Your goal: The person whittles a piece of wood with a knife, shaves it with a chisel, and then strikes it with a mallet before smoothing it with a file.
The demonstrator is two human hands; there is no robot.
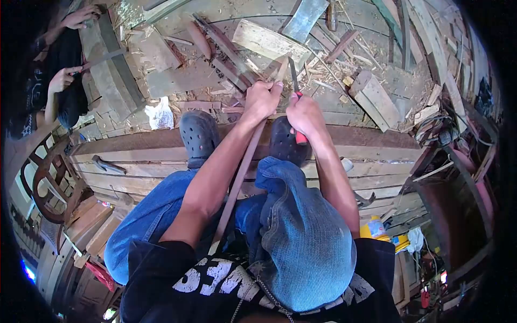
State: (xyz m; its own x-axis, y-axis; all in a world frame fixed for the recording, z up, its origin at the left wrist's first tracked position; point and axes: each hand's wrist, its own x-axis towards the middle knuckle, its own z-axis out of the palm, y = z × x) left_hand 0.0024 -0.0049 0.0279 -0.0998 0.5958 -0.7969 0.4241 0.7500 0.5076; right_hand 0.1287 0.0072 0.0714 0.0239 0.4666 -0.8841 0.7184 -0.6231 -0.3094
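Note:
My left hand (263, 100) is closed around a long, thin wooden strip (240, 177), close to its far end. The strip slants from my lap up between my legs, its pale tip showing just past my fingers. In my right hand (306, 114) is a red-handled tool with a narrow dark blade (293, 75). Its blade points away from me, the end meeting the strip's tip in this view. Both hands are over my feet in dark clogs (199, 135), which rest at a thick timber beam (355, 141).
Wood shavings and offcuts litter the planks ahead, with a pale board (269, 43) and a wood block (377, 99). A white crumpled cloth (160, 113) lies left. At upper left another person's hand (62, 79) holds a long blade by a timber. Yellow containers (375, 228) stand lower right.

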